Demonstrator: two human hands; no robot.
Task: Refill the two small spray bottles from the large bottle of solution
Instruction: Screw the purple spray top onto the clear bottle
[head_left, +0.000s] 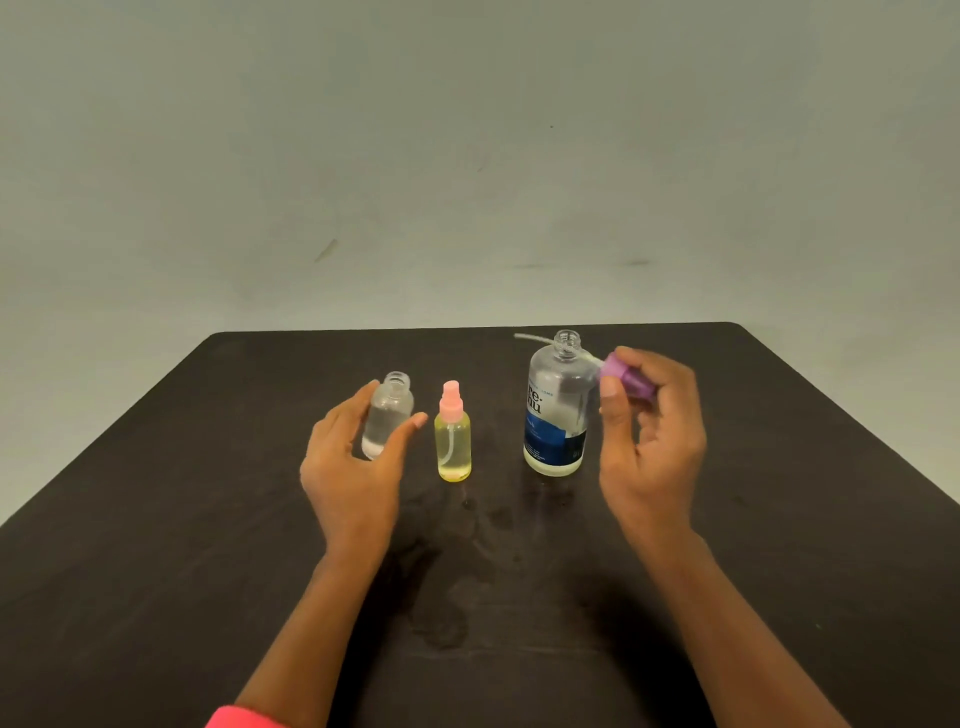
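Note:
A small clear spray bottle (389, 410) stands uncapped on the dark table (156, 519), partly filled with clear liquid. My left hand (353, 467) is cupped just in front of it, fingers relaxed on either side; contact is unclear. To its right stands a small yellow spray bottle (454, 447) with its pink spray top on. The large clear bottle (556, 410) with a blue label stands uncapped further right. My right hand (652, 441) holds a purple spray top (626, 376) beside the large bottle's neck, its white dip tube (535, 340) pointing left behind that neck.
Faint damp smears (467, 571) mark the table between my forearms. A plain grey wall rises behind the table's far edge. A pink sleeve cuff (244, 717) shows at the bottom left.

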